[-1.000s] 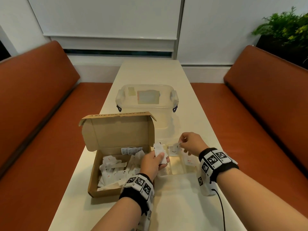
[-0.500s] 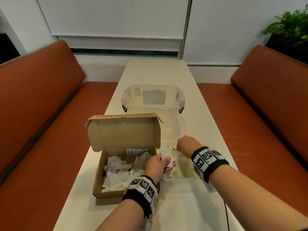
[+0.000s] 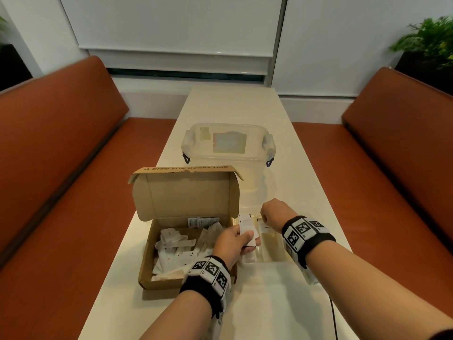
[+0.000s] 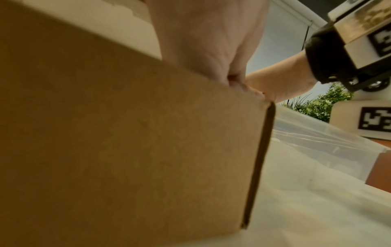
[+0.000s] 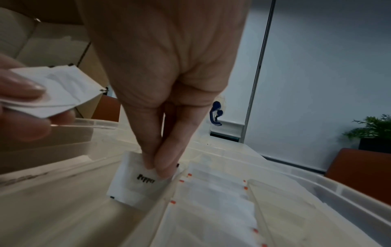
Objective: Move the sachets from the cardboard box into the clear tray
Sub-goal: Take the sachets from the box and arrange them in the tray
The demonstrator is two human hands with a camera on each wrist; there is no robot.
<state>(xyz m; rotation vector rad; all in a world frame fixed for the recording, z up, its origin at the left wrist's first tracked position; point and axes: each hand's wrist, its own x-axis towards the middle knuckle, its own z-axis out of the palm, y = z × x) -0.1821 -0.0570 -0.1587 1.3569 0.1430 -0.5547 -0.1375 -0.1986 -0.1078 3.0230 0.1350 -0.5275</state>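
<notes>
Low in clear tray (image 5: 317,187), pepper sachet (image 5: 135,185) pinched by right fingers (image 5: 169,160), seemingly upright.

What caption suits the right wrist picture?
Right hand lowers a pepper sachet into the clear tray.

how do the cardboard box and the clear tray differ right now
The cardboard box is opaque brown with an upright hinged lid; the clear tray is see-through and lidless. Sachets lie jumbled in the box, but stand in a neat row in one tray compartment, as the right wrist view shows. The box sits left of the tray. Both rest on the table and hold white sachets.
</notes>
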